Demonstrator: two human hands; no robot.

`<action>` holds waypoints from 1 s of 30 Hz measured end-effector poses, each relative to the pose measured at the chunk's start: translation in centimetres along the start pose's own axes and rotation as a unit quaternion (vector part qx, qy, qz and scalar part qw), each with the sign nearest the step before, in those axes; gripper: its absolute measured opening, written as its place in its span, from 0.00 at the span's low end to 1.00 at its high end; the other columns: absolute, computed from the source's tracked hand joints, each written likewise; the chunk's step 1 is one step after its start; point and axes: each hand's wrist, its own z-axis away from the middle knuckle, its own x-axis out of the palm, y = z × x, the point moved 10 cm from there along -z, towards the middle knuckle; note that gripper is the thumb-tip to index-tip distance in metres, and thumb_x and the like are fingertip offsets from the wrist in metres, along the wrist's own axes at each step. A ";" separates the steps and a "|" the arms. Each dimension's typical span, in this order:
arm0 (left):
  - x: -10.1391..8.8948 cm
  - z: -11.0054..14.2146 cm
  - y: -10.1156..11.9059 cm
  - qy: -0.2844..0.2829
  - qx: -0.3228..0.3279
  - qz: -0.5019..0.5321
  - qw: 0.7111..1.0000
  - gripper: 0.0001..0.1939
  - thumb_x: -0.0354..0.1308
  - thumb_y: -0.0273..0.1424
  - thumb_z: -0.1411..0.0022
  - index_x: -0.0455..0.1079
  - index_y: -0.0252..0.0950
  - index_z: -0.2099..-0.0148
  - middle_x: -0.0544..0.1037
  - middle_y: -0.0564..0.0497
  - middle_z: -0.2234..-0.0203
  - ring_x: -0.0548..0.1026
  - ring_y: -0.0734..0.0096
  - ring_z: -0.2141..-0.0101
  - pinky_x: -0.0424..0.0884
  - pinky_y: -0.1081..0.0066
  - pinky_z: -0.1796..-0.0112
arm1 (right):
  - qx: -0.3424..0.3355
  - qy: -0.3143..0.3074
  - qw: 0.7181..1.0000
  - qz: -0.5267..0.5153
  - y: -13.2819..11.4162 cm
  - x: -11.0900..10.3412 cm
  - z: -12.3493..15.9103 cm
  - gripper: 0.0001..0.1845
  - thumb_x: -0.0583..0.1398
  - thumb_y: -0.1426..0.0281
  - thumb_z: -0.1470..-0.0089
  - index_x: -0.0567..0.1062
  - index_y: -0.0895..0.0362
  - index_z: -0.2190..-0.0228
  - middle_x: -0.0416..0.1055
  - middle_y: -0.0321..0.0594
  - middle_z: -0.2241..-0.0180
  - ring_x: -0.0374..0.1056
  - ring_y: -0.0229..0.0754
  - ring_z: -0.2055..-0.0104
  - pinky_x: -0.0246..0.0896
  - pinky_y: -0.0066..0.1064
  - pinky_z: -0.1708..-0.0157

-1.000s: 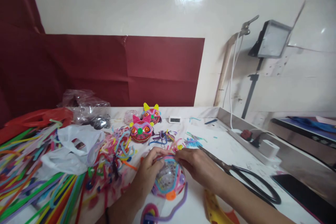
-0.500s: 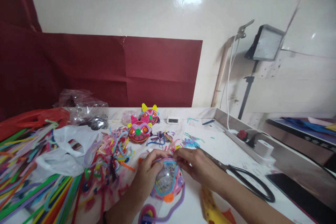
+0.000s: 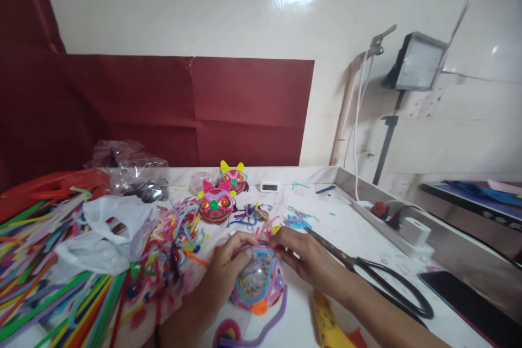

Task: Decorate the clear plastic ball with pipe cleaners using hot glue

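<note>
A clear plastic dome ornament (image 3: 255, 278) edged with blue, pink and purple pipe cleaners lies on the white table in front of me. An orange pompom-like tab sits on its near rim. My left hand (image 3: 233, 261) grips its left side, thumb on top and fingers curled over the far edge. At its far right edge, my right hand (image 3: 299, 253) pinches with bent fingers; the fingertips are partly hidden. A purple pipe cleaner (image 3: 274, 326) curves from the near right side toward a coiled, multicoloured piece (image 3: 227, 333).
Scissors (image 3: 367, 272) and a phone (image 3: 465, 302) lie to the right, near a power strip (image 3: 408, 244). Two cat-faced ornaments (image 3: 216, 204) stand behind. Pipe cleaners (image 3: 49, 277) and a white plastic bag (image 3: 110, 234) fill the left. A banana (image 3: 328, 321) lies near my right forearm.
Both hands keep their hold at the ornament's far edge, with only a slight shift. The ornament tilts or moves a little to the left, and the view shifts slightly.
</note>
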 end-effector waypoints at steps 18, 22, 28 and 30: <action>-0.1 -0.8 -1.2 -0.100 0.020 0.181 0.978 0.13 0.63 0.30 0.42 0.68 0.40 0.54 0.78 0.47 0.50 0.72 0.54 0.47 0.62 0.60 0.47 | -0.046 -0.010 0.998 -0.034 -0.3 0.5 0.5 0.14 0.52 0.77 0.35 0.70 0.50 0.53 0.72 0.41 0.59 0.70 0.40 0.57 0.63 0.29 0.58; -0.3 -1.0 -1.2 -0.119 0.043 0.182 0.975 0.14 0.64 0.30 0.42 0.68 0.40 0.54 0.77 0.46 0.49 0.72 0.54 0.46 0.62 0.59 0.47 | -0.051 -0.006 0.998 -0.029 -0.2 0.5 0.5 0.13 0.52 0.77 0.34 0.70 0.50 0.53 0.72 0.41 0.61 0.71 0.40 0.58 0.64 0.29 0.59; -0.7 -1.1 -0.9 -0.117 0.049 0.164 0.978 0.12 0.67 0.33 0.45 0.69 0.39 0.59 0.76 0.43 0.46 0.69 0.53 0.42 0.60 0.59 0.44 | -0.046 -0.001 0.999 -0.020 0.2 0.6 0.8 0.12 0.53 0.76 0.35 0.69 0.50 0.54 0.73 0.41 0.60 0.72 0.41 0.58 0.65 0.29 0.59; -0.8 -1.0 -0.8 -0.114 0.044 0.157 0.980 0.11 0.66 0.32 0.45 0.69 0.39 0.60 0.75 0.43 0.45 0.69 0.53 0.42 0.60 0.60 0.44 | -0.032 0.001 0.999 -0.014 0.5 0.6 1.1 0.11 0.53 0.75 0.35 0.69 0.51 0.55 0.73 0.41 0.61 0.72 0.41 0.58 0.66 0.29 0.60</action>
